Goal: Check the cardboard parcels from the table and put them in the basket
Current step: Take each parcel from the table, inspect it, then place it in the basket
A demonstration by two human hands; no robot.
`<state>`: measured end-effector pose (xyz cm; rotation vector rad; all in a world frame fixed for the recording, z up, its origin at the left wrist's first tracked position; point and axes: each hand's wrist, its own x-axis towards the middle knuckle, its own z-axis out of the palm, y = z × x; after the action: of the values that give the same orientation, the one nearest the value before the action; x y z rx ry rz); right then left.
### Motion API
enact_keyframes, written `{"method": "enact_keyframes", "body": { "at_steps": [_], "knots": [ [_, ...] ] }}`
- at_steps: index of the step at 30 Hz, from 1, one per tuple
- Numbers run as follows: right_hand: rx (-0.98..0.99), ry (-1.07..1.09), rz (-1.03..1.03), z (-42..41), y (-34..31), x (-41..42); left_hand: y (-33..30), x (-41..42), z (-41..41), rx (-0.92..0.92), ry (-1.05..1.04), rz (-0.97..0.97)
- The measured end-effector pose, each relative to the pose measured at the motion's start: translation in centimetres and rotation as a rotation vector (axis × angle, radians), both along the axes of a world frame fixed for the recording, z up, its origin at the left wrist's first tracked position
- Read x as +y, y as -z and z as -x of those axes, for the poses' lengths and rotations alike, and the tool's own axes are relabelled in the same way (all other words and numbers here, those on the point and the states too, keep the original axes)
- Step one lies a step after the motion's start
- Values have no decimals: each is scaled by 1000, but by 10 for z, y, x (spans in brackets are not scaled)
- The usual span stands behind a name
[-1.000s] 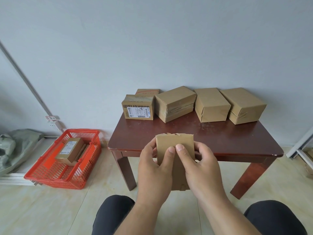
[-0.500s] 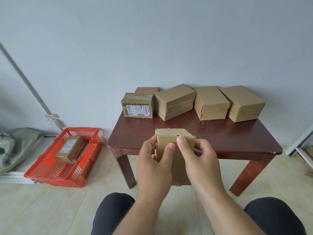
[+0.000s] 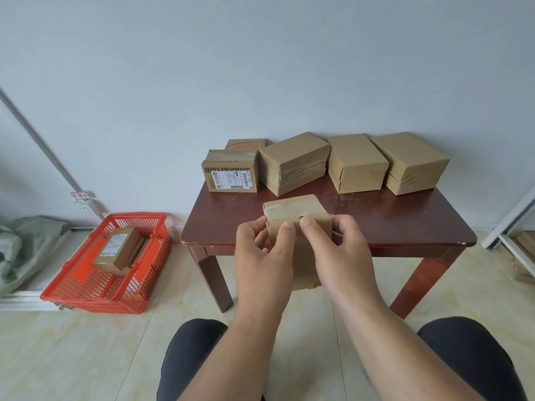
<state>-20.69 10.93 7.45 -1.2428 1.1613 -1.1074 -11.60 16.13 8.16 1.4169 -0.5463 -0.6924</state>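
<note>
I hold a small brown cardboard parcel [image 3: 292, 211] in front of the table's near edge. My left hand [image 3: 262, 256] grips its left side and my right hand [image 3: 338, 250] grips its right side, both thumbs on the face toward me. Its taped top tilts toward me. Several more parcels stand along the back of the dark red table [image 3: 376, 224]: a labelled one [image 3: 230, 175] at the left, a small one [image 3: 246, 143] behind it, then three plain ones [image 3: 293, 163] [image 3: 357, 163] [image 3: 411, 163]. The red basket [image 3: 78, 287] sits on the floor to the left with a labelled parcel [image 3: 115, 248] inside.
A grey-green bag [image 3: 20, 247] lies at the far left by the wall. White metal frame parts [image 3: 509, 227] lean at the right. My knees [image 3: 197, 357] show at the bottom over the pale tiled floor.
The parcel in my hands has tipped, so more of its taped top shows. My thumbs have shifted slightly on its near face.
</note>
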Motion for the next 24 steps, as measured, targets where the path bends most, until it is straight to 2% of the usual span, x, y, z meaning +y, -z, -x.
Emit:
{"method": "enact_keyframes", "body": {
  "at_steps": [9, 16, 24],
  "knots": [
    [-32, -51, -72, -1, -1, 3, 6, -2, -3, -22, 35, 43],
    [-7, -58, -29, 0, -3, 3, 9, -3, -8, -204, 79, -15],
    [-8, -50, -2, -1, 3, 6, 10, 1, -6, -148, 71, -28]
  ]
}}
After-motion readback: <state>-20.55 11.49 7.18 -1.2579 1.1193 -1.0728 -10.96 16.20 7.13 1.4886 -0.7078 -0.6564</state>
